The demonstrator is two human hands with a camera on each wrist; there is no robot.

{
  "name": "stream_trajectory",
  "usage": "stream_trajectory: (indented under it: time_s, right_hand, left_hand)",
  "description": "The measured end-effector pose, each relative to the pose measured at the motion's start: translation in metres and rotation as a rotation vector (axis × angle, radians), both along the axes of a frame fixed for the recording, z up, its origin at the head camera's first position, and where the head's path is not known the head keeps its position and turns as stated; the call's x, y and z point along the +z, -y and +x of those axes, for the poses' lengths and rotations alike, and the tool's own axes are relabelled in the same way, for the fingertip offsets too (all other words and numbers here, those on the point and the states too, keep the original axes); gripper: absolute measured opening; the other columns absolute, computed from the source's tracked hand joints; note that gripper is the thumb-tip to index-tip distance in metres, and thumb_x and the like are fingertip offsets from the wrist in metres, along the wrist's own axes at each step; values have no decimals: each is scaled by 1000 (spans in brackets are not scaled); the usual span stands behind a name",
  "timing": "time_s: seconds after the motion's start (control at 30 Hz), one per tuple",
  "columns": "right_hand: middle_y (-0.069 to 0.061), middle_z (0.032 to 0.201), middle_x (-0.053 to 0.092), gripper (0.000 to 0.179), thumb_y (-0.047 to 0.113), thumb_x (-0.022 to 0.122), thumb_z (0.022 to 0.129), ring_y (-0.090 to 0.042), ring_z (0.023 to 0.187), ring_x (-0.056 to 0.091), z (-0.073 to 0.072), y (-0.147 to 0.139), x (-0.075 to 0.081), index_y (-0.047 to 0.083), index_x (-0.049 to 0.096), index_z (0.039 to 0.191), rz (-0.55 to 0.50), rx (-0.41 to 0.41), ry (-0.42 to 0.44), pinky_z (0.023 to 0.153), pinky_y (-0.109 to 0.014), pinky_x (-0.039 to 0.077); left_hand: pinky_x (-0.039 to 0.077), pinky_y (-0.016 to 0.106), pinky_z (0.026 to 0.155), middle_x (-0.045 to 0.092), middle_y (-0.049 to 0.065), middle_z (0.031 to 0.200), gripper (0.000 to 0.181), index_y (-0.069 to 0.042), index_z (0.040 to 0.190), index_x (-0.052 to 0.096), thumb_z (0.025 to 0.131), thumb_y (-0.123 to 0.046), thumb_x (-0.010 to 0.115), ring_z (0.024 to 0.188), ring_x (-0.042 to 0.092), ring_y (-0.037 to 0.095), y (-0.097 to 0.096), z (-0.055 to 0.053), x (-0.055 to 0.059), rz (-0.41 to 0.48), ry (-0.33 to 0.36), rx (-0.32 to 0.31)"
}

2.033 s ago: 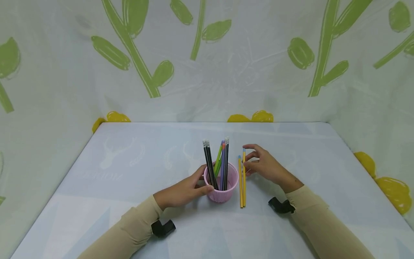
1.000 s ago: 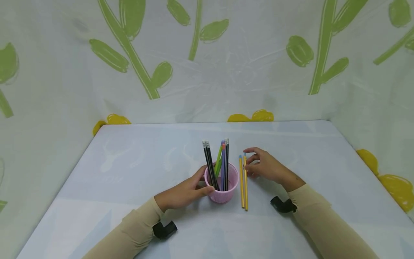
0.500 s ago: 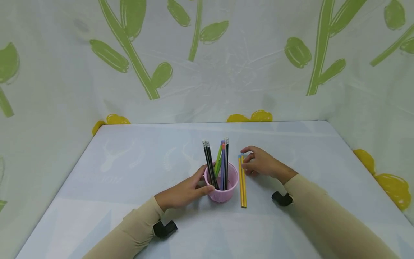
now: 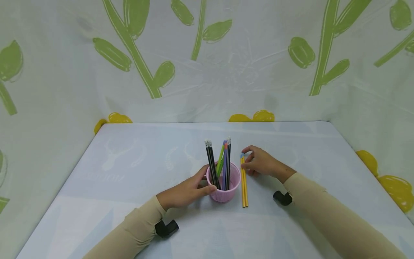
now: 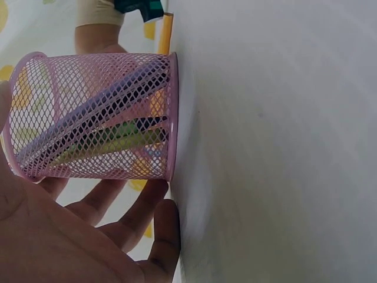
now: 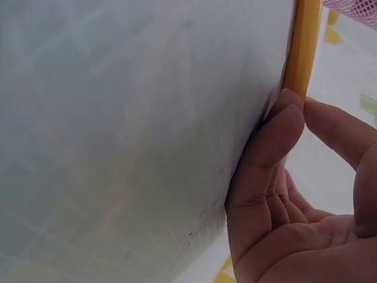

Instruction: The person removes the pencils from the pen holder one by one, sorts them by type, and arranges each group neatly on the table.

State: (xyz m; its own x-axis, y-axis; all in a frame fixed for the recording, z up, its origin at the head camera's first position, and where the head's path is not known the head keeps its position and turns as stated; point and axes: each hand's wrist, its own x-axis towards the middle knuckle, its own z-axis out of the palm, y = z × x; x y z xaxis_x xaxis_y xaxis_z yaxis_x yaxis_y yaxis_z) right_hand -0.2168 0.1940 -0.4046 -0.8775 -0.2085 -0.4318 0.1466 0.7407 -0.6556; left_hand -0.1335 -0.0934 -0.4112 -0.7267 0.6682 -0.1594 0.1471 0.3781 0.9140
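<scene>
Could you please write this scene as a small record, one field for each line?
surface: white table
container: pink mesh cup, upright
contents: black pencils, a purple pencil, green writing tools
beside cup: two yellow pencils with blue ends, side by side, on the right-hand side
left hand: holds the cup, thumb at its near rim
right hand: pinches the yellow pencils near their blue ends
backdrop: pale wall, green leaf print

The mesh cup [image 4: 224, 196] is pink; pencils inside it [image 4: 212, 162] are black, purple and green, yellow pencils [image 4: 243, 190] beside it blue-ended, the wall [image 4: 245, 90] behind it white, green-leaved.
</scene>
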Motion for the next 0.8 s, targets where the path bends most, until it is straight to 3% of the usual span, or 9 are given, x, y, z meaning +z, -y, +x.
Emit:
stream_trajectory:
  time_s: [0.57, 0.7, 0.8]
  right_hand:
    - [-12, 102, 62, 65, 23, 76, 90, -19, 69, 63, -2, 0, -1, 12, 41, 145, 15, 7, -1, 66, -28, 57]
    - [-13, 109, 62, 60, 27, 72, 93, -19, 70, 65, 4, -2, 8, 15, 43, 144, -24, 19, -69, 68, -29, 57]
    - [-15, 111, 61, 50, 26, 68, 96, -23, 72, 67, 13, -3, 18, 12, 49, 140, -127, 32, -161, 68, -31, 58]
  left_hand:
    - [37, 46, 116, 39, -4, 157, 66, -49, 153, 11, 101, -52, 51, 145, 40, 21, 0, -1, -1, 0, 7, -6]
    - [37, 46, 116, 39, -4, 157, 65, -50, 153, 11, 101, -52, 51, 144, 42, 20, 1, -1, -2, -2, 7, -4]
    - [37, 46, 116, 39, -3, 157, 66, -50, 153, 10, 101, -54, 50, 143, 43, 20, 1, -1, -2, -8, 5, -1]
